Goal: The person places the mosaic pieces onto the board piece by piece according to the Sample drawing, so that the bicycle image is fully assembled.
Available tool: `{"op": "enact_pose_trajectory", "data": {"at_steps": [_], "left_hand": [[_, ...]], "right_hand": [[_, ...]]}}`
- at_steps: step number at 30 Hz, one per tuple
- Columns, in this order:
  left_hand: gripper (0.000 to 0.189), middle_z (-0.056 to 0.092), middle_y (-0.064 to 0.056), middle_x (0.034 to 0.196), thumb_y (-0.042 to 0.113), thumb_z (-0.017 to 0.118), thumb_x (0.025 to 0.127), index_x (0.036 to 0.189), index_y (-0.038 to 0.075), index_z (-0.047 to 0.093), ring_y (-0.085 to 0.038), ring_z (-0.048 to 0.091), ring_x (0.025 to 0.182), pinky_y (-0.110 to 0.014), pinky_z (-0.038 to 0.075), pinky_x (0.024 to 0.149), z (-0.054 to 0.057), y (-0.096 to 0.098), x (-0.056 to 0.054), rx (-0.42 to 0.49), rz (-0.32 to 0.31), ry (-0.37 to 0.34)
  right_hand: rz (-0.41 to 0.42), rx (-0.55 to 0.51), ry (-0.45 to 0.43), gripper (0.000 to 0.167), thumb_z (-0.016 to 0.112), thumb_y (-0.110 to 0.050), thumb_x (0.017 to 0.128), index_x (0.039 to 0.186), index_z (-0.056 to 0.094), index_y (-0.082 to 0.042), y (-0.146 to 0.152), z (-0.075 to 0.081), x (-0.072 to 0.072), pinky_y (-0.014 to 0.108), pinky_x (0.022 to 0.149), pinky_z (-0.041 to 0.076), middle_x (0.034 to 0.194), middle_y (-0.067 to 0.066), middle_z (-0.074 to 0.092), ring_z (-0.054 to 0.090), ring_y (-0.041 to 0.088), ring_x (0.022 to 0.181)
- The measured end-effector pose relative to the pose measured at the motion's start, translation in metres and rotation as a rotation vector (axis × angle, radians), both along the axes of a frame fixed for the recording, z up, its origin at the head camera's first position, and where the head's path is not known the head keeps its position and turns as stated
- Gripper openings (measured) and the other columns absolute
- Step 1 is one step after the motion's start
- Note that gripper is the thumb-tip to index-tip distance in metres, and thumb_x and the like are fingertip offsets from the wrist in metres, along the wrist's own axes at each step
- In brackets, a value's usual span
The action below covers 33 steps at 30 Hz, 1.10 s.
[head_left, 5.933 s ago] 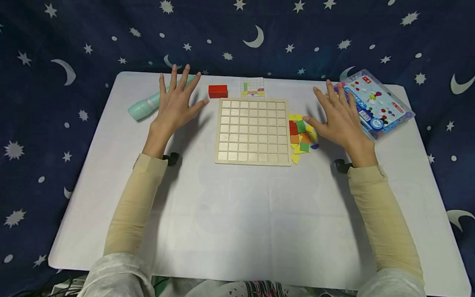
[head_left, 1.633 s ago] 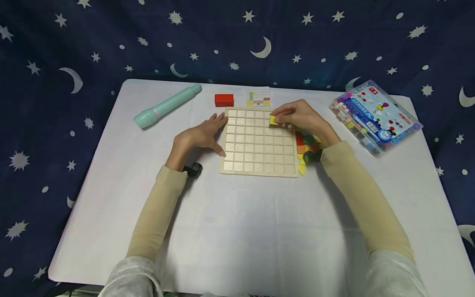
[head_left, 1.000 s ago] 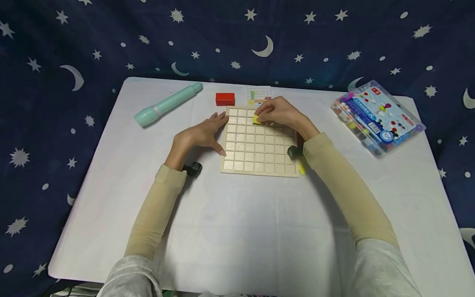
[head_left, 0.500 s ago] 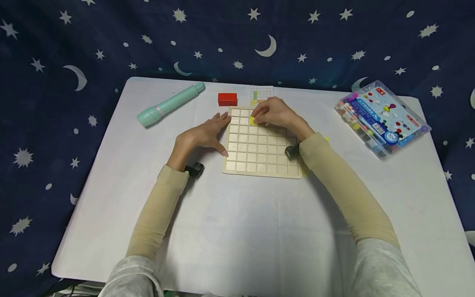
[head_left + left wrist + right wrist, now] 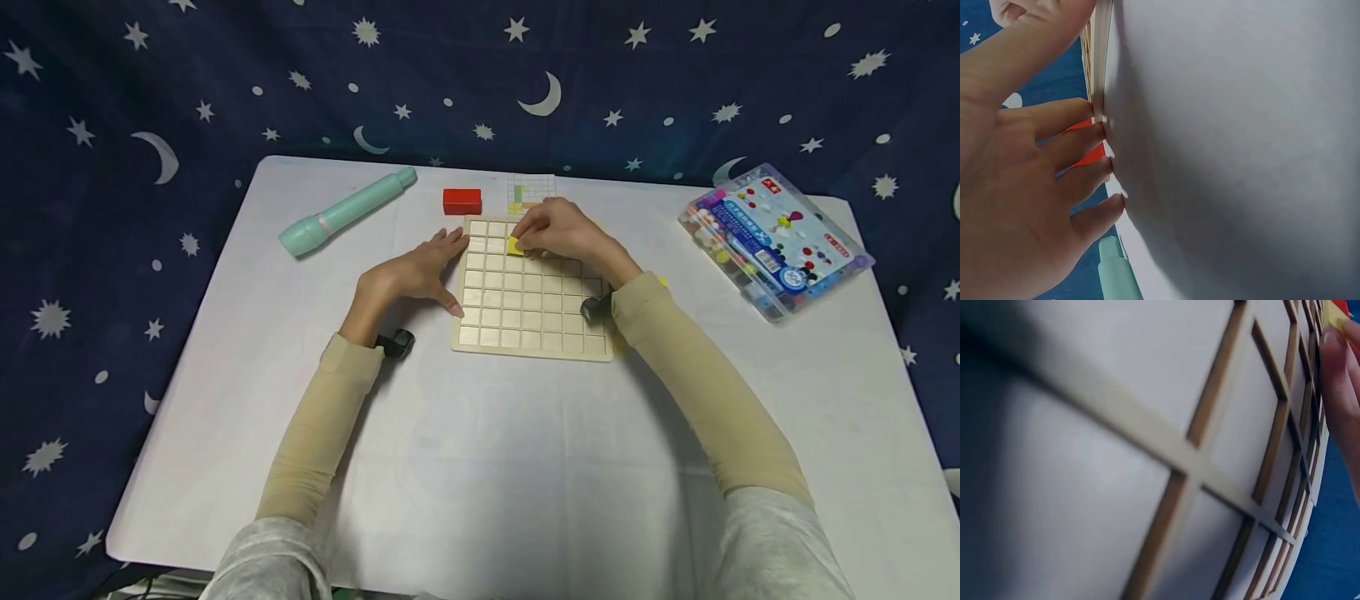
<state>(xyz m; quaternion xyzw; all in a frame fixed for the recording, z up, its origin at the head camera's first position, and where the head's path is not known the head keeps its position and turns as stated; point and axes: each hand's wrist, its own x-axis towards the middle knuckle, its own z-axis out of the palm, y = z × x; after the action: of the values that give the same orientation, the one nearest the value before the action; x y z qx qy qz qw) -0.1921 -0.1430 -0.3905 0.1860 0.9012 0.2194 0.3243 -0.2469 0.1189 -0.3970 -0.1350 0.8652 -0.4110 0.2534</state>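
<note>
A wooden grid board (image 5: 512, 318) lies on the white table. My right hand (image 5: 568, 233) pinches a small yellow tile (image 5: 513, 247) between thumb and fingers, low over a cell in the board's upper part. In the right wrist view the tile (image 5: 1335, 316) shows at the fingertips, beyond the board's raised grid lines. Along the board's left edge rests my left hand (image 5: 411, 273), thumb and fingers spread. From the left wrist, the left hand's fingers (image 5: 1072, 147) look extended against the board's side. Most loose coloured pieces are hidden behind the right forearm.
Behind the board stand a red block (image 5: 462, 202) and a grid pattern card (image 5: 528, 190), partly covered by the right hand. A mint-green tube (image 5: 347, 210) lies at the back left. A clear plastic box (image 5: 776, 242) lies at the back right.
Both hands first hovered spread apart. The left came to the board's left edge; the right took up a yellow tile and carried it leftward over the board, lately staying nearly in place.
</note>
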Motion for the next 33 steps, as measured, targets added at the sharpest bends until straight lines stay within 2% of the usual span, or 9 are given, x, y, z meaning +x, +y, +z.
{"op": "enact_pose_trajectory", "data": {"at_steps": [3, 6, 15, 20, 27, 33], "left_hand": [[0.125, -0.004, -0.002, 0.175, 0.032, 0.093, 0.076, 0.167, 0.013, 0.009, -0.025, -0.009, 0.161, -0.052, 0.007, 0.130, 0.001, -0.001, -0.001, -0.009, -0.001, 0.005], [0.125, -0.003, -0.003, 0.175, 0.032, 0.093, 0.076, 0.167, 0.013, 0.009, -0.025, -0.009, 0.161, -0.052, 0.007, 0.130, 0.002, -0.001, -0.001, -0.014, 0.000, 0.007], [0.125, -0.004, -0.004, 0.175, 0.033, 0.093, 0.076, 0.167, 0.012, 0.009, -0.026, -0.010, 0.161, -0.050, 0.006, 0.130, 0.004, -0.001, -0.001, -0.008, -0.005, 0.011], [0.125, -0.003, -0.004, 0.175, 0.032, 0.093, 0.076, 0.167, 0.012, 0.009, -0.026, -0.009, 0.161, -0.051, 0.007, 0.130, 0.003, -0.001, 0.000, -0.007, -0.005, 0.009], [0.126, -0.003, -0.003, 0.175, 0.033, 0.093, 0.075, 0.167, 0.012, 0.009, -0.026, -0.009, 0.161, -0.050, 0.006, 0.130, 0.001, 0.001, 0.001, 0.002, -0.007, 0.010], [0.126, -0.004, -0.003, 0.175, 0.033, 0.093, 0.075, 0.167, 0.012, 0.009, -0.026, -0.010, 0.161, -0.051, 0.006, 0.130, -0.001, 0.001, 0.000, 0.006, -0.003, 0.004]], "right_hand": [[0.012, -0.014, -0.032, 0.018, 0.074, -0.011, 0.093, 0.109, 0.077, -0.003, 0.000, 0.002, 0.002, 0.033, 0.080, 0.058, 0.095, 0.011, 0.078, 0.070, 0.019, 0.080], [0.044, -0.007, -0.037, 0.018, 0.074, -0.011, 0.094, 0.110, 0.077, -0.003, -0.002, 0.004, 0.004, 0.030, 0.074, 0.058, 0.095, 0.012, 0.078, 0.070, 0.020, 0.080], [0.122, 0.054, 0.009, 0.014, 0.073, -0.008, 0.094, 0.107, 0.077, -0.005, -0.008, 0.008, 0.014, 0.030, 0.075, 0.058, 0.089, 0.012, 0.077, 0.072, 0.021, 0.076], [0.137, 0.060, 0.079, 0.008, 0.072, -0.006, 0.095, 0.099, 0.078, -0.003, -0.013, 0.010, 0.022, 0.032, 0.075, 0.061, 0.082, 0.013, 0.077, 0.075, 0.023, 0.070], [0.142, 0.143, 0.197, 0.011, 0.071, -0.006, 0.096, 0.098, 0.080, 0.000, -0.015, 0.007, 0.026, 0.035, 0.083, 0.059, 0.076, 0.011, 0.077, 0.074, 0.020, 0.066], [0.126, 0.124, 0.184, 0.010, 0.072, -0.007, 0.095, 0.098, 0.080, 0.000, -0.013, 0.001, 0.026, 0.029, 0.073, 0.060, 0.081, 0.012, 0.077, 0.074, 0.019, 0.066]]}}
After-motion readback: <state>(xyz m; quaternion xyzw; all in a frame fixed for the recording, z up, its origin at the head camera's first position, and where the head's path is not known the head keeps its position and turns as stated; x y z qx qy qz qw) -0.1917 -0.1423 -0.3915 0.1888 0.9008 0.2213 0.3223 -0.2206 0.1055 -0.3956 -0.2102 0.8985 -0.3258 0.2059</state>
